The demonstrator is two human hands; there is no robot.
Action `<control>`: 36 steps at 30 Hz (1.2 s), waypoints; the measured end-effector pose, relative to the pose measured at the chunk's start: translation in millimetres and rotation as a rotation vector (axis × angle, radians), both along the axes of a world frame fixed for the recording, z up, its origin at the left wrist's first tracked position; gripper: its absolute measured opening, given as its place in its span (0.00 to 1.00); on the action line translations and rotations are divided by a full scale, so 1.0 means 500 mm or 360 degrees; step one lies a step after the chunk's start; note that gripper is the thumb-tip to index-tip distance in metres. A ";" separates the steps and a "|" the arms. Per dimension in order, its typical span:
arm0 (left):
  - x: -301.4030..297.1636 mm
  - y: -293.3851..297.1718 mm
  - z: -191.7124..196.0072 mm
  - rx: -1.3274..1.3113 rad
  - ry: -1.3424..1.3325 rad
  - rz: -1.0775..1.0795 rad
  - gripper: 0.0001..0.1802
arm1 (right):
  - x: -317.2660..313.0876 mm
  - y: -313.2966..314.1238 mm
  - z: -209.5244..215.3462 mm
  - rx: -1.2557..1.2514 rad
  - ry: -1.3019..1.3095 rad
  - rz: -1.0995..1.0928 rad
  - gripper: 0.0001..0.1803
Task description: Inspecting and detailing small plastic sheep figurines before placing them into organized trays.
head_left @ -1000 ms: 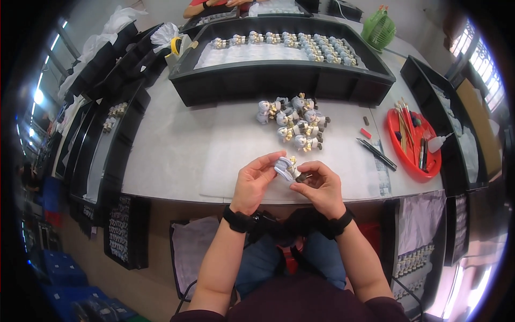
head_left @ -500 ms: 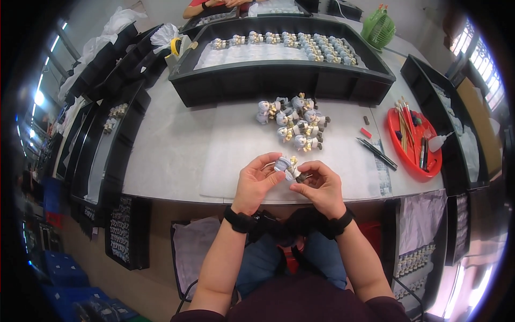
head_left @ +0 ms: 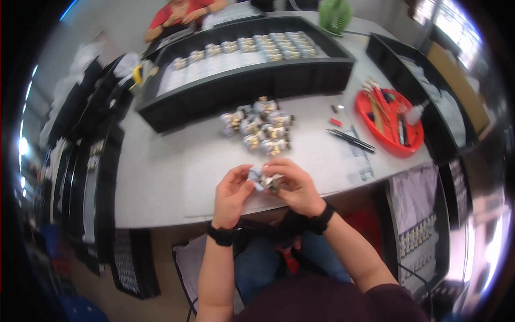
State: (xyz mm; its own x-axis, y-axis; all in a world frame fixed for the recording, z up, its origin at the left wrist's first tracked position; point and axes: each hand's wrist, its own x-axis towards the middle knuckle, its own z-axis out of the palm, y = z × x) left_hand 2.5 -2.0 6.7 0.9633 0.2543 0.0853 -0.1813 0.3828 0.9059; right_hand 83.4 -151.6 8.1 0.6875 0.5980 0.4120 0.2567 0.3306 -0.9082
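Observation:
Between both hands, just above the table's front part, I hold a small figurine (head_left: 264, 182) with pale blue-grey hair and a darker lower end. My left hand (head_left: 232, 193) pinches its pale head end. The fingers of my right hand (head_left: 298, 188) close round its dark lower end. Some of the figurine is hidden by my fingers, and the view is blurred. Beyond my hands lies a cluster of several similar figurines (head_left: 260, 126) on the white sheet (head_left: 198, 172).
A black tray (head_left: 241, 80) with rows of figurines stands behind the cluster. To the right are a red bowl (head_left: 394, 149) of brushes and a bottle, dark pens (head_left: 351, 140) and a red block (head_left: 335, 122). Black trays flank the table. Another person (head_left: 185, 16) sits opposite.
The whole view has tilted and shifted, blurring the scene. My hands still hold the figurine, which has been turned; my right fingers have come over its lower end.

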 end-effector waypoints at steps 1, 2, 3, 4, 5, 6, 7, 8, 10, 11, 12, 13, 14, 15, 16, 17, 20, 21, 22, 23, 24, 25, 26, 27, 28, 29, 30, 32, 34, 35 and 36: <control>0.001 0.000 -0.002 0.0155 0.0025 -0.0008 0.17 | 0.003 -0.002 -0.003 -0.0034 -0.0013 -0.0044 0.24; -0.001 -0.001 -0.004 0.0323 0.0062 0.0021 0.16 | 0.008 0.000 -0.003 0.0056 -0.0131 -0.0055 0.26; 0.002 -0.003 -0.004 0.0326 0.0080 0.0063 0.15 | 0.005 -0.005 -0.002 -0.0003 0.0017 -0.0018 0.29; 0.001 -0.001 -0.002 0.0450 0.0063 0.0023 0.14 | 0.005 -0.009 0.002 -0.0020 0.0017 -0.0072 0.24; 0.003 -0.003 -0.002 0.0503 0.0038 0.0047 0.14 | 0.007 -0.011 0.010 -0.0008 -0.0062 -0.0087 0.18; 0.002 -0.006 -0.002 0.0525 0.0060 0.0101 0.14 | 0.007 -0.021 0.018 -0.0077 -0.0032 -0.0107 0.16; 0.001 -0.006 0.000 0.0646 0.0133 0.0148 0.14 | 0.003 -0.038 0.027 0.0039 0.0027 -0.0146 0.15; 0.004 -0.006 0.000 0.0714 0.0166 0.0169 0.15 | 0.003 -0.066 0.035 0.0174 0.0048 -0.0134 0.15; 0.004 -0.007 -0.001 0.0644 0.0162 0.0097 0.16 | 0.007 -0.139 0.043 0.0383 0.0185 -0.0174 0.16; 0.004 -0.006 -0.001 0.0597 0.0158 0.0128 0.17 | 0.011 -0.191 0.042 0.0290 0.0069 -0.0391 0.16; 0.004 -0.005 -0.001 0.0553 0.0145 0.0147 0.18 | 0.015 -0.254 0.040 0.0203 -0.0064 -0.0554 0.16; 0.004 -0.004 -0.002 0.0569 0.0179 0.0173 0.19 | 0.024 -0.314 0.038 0.0261 0.0022 -0.0625 0.16; 0.003 -0.003 -0.003 0.0568 0.0198 0.0174 0.19 | 0.025 -0.382 0.035 0.0148 -0.0010 -0.0867 0.15; 0.002 -0.001 -0.003 0.0681 0.0235 0.0205 0.18 | 0.020 -0.465 0.034 -0.0283 -0.0079 -0.1138 0.15; 0.001 -0.001 -0.005 0.0796 0.0272 0.0237 0.18 | 0.018 -0.529 0.030 -0.0263 -0.0005 -0.1310 0.15; 0.003 0.000 -0.006 0.0795 0.0296 0.0240 0.18 | 0.007 -0.600 0.027 -0.0546 -0.0030 -0.1532 0.16; 0.008 0.001 -0.005 0.0824 0.0290 0.0277 0.18 | -0.045 -0.772 -0.011 -0.1271 0.0126 -0.1945 0.16; 0.010 0.000 -0.004 0.0813 0.0303 0.0269 0.18 | -0.065 -0.820 -0.032 -0.1597 0.0125 -0.1908 0.16; 0.011 -0.004 -0.004 0.0818 0.0307 0.0253 0.18 | -0.083 -0.856 -0.061 -0.1644 0.0194 -0.1920 0.16; 0.011 -0.007 -0.002 0.0811 0.0323 0.0311 0.17 | -0.097 -0.883 -0.095 -0.1904 0.0109 -0.1731 0.14; 0.010 -0.011 0.000 0.0803 0.0339 0.0370 0.16 | -0.106 -0.903 -0.131 -0.2232 0.0107 -0.1543 0.13; 0.008 -0.012 0.006 0.0819 0.0277 0.0337 0.15 | -0.116 -0.915 -0.166 -0.2154 0.0039 -0.1529 0.13; 0.008 -0.016 0.006 0.0825 0.0282 0.0326 0.15 | -0.128 -0.921 -0.197 -0.2210 0.0182 -0.1431 0.12; 0.009 -0.018 0.008 0.0824 0.0306 0.0318 0.15 | -0.135 -0.927 -0.223 -0.2310 0.0377 -0.1342 0.12; 0.010 -0.020 0.009 0.0825 0.0329 0.0312 0.15 | -0.138 -0.931 -0.244 -0.2255 0.0333 -0.1328 0.12; 0.011 -0.022 0.010 0.0836 0.0332 0.0307 0.15 | -0.138 -0.931 -0.262 -0.2286 0.0354 -0.1286 0.12; 0.012 -0.023 0.010 0.0833 0.0323 0.0286 0.15 | -0.137 -0.930 -0.277 -0.2315 0.0409 -0.1251 0.13; 0.015 -0.024 0.011 0.0841 0.0315 0.0262 0.15 | -0.134 -0.931 -0.292 -0.2337 0.0367 -0.1234 0.13; 0.015 -0.026 0.011 0.0897 0.0385 0.0339 0.15 | -0.129 -0.930 -0.298 -0.2332 0.0256 -0.1173 0.12; 0.015 -0.027 0.012 0.0905 0.0387 0.0337 0.15 | -0.128 -0.929 -0.298 -0.2308 0.0235 -0.1165 0.12; 0.014 -0.028 0.013 0.0913 0.0394 0.0354 0.15 | -0.129 -0.926 -0.297 -0.2265 0.0210 -0.1175 0.12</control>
State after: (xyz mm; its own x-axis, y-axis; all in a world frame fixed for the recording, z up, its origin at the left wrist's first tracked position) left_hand 9.7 -16.1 13.4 0.9017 0.4294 0.0493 0.0394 -0.1951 0.9800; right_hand 18.9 -614.7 -140.6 0.9690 -0.0373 -0.2441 -0.1315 -0.9147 -0.3822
